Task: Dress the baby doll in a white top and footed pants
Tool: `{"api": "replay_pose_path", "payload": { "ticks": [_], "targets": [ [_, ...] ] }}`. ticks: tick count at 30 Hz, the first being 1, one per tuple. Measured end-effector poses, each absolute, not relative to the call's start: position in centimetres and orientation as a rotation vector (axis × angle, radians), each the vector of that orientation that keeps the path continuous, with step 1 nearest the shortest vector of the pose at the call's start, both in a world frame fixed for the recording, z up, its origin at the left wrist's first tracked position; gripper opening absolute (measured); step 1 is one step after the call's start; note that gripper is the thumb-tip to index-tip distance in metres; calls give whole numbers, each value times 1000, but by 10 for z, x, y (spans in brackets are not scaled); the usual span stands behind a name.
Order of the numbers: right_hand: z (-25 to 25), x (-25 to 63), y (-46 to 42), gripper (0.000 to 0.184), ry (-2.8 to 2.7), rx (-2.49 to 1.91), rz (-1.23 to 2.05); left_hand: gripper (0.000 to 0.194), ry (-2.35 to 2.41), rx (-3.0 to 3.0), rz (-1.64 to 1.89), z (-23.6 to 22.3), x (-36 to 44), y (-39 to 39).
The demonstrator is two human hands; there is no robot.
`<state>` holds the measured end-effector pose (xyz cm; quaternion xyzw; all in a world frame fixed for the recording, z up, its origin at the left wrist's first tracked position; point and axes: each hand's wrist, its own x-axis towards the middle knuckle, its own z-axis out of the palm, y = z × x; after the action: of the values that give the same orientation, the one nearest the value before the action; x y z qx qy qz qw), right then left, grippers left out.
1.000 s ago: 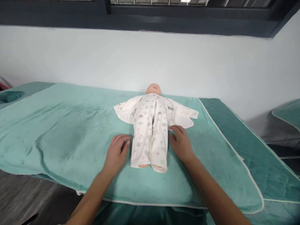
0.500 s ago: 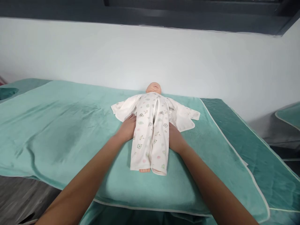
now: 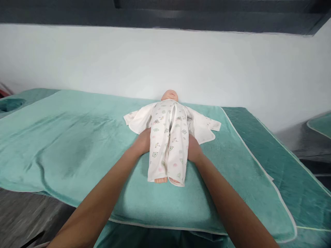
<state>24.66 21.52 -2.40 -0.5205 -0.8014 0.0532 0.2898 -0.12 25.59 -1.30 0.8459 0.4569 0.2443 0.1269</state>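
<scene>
A baby doll lies on its back with its head by the wall. White printed baby trousers cover its front from chest to ankles, with toes showing at the left leg's hem. An open white baby jacket spreads out on both sides beneath. My left hand reaches under the left edge of the trousers, and my right hand goes under the right edge. The fingers of both hands are hidden by the cloth and the doll, so their grip does not show.
A light green blanket with pale edging covers the bed, wrinkled on the left. Darker green cover shows on the right. A white wall stands directly behind the doll's head, with a dark ledge above.
Both hands have slid further in under the trousers, hiding the fingers. The trouser hems sit slightly higher in view, and the view has shifted a little.
</scene>
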Motion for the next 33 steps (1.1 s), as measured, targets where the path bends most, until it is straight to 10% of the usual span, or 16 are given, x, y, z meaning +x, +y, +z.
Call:
{"api": "replay_pose_path", "payload": {
  "ticks": [8,33],
  "targets": [
    [-26,253,209,32,-2102,-1362,290,10,1372,2717,678,-18,-5,260],
    [-7,288,194,26,-1295,-1715,71,22,1513,1752,1216,-28,-32,258]
  ]
}}
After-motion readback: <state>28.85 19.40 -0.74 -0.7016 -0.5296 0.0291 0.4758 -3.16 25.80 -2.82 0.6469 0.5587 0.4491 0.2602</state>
